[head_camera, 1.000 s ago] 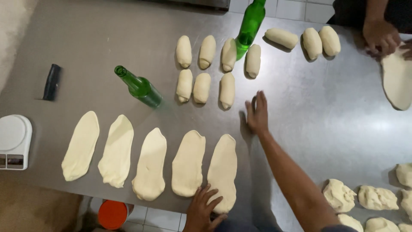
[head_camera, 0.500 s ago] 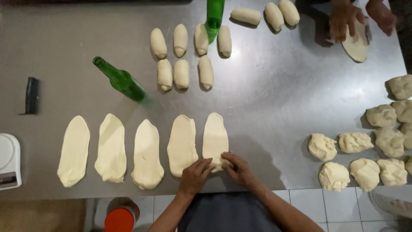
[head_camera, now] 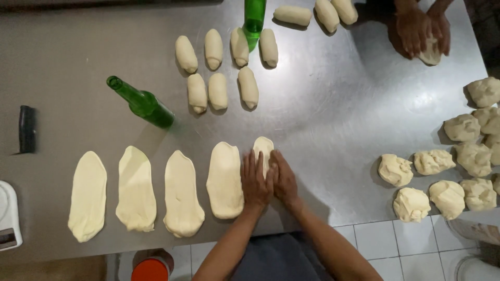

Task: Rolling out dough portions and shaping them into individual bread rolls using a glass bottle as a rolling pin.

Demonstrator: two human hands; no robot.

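My left hand and my right hand lie flat side by side, palms down, on the rightmost flattened dough sheet, whose far end shows beyond my fingers. The near part of that sheet is hidden under my hands, so I cannot tell its shape there. Left of it lie several more flattened oval dough sheets in a row along the near edge of the steel table. Several rolled dough logs lie further back in the middle.
A green glass bottle lies on its side at mid-left; another green bottle is at the back. Rough dough lumps sit at the right. Another person's hands press dough at the far right. A white scale and a dark scraper are at the left.
My right hand came back from the middle of the table to join the left at the rightmost sheet's near end. Both have since moved forward over it, leaving less sheet showing.
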